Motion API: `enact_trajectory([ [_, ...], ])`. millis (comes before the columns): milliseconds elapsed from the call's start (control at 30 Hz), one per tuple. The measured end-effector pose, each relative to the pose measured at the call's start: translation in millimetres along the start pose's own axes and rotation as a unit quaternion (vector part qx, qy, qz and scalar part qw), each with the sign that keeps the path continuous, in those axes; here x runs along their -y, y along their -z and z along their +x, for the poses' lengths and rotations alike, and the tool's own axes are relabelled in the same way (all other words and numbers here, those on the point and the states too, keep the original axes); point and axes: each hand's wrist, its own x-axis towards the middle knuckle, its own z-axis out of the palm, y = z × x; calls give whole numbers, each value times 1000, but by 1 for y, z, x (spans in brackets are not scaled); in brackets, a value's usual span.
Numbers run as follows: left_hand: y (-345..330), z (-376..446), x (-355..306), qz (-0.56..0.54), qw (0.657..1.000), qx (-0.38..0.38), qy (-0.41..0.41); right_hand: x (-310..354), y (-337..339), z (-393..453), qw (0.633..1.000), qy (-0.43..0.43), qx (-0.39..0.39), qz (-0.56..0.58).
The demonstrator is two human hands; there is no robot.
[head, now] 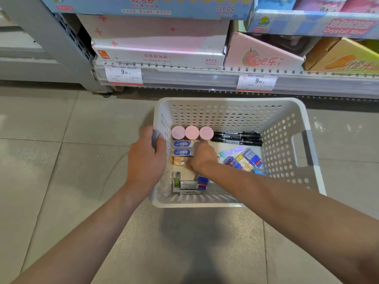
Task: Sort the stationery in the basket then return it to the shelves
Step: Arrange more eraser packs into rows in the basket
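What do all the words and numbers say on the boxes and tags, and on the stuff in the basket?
"12PCS": blue box on top.
"6PCS": pink-and-white box.
"Crystal Mud": blue checked box.
"吧乐": pink box with a fruit picture.
"9.90": left price tag.
"9.90": right price tag.
Markers, erasers and other basket items: print too small to read.

White perforated basket [229, 111], pink round lids [192, 132], black markers [235, 138], blue erasers [182, 148]
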Motion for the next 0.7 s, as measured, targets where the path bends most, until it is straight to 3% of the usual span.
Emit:
enact_trajectory([
  [200, 0, 0, 1, -3, 1000, 0, 1, -2, 3, -1, 997, -20, 9, 70],
  [300, 0, 0, 0, -3, 1000, -1, 4, -4, 14, 1, 982, -46, 105, 153],
  [367, 0, 0, -1, -6, 1000, 0, -3, -6, 29, 0, 952, -62, 172, 244],
  [433, 1, -1, -2, -12, 1000, 1, -8, -10, 50, -5, 944, -38, 196, 262],
  [467, 2, -1, -2, -13, 1000, 2, -8, -15, 57, -5, 958, -5, 188, 216],
  [533, 2, -1, -4, -12, 1000, 5, -5, -28, 68, -3, 984, 103, 146, -24],
  [600, 2, -2, -4, -15, 1000, 4, -5, -36, 71, -7, 938, 170, 120, -279],
  [700, 2, -3, -4, -17, 1000, 6, -4, -44, 61, -14, 883, 183, 92, -423],
])
